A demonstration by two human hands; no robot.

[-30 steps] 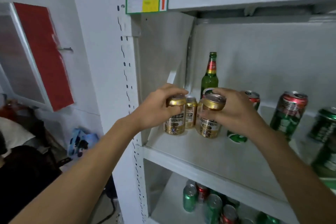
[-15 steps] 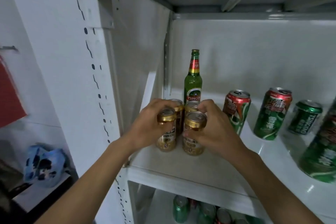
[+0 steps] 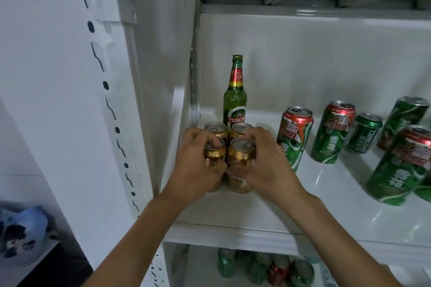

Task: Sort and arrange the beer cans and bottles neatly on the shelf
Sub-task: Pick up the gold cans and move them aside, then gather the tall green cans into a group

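Both your bare forearms reach forward and up, converging. Your left hand [image 3: 198,165] curls fingers around its front gold can [image 3: 214,154], grip closed. Your right hand [image 3: 268,163] wraps the neighbouring gold can [image 3: 241,158], thumbs nearly touching.

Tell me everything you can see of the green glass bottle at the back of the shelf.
The green glass bottle stands upright at the shelf's back left, behind four gold cans. Gold cap on, red and gold neck label, red-banded body label reading TSING, its lower part hidden by the cans. Neither hand touches it; whether the cans touch it cannot be told.
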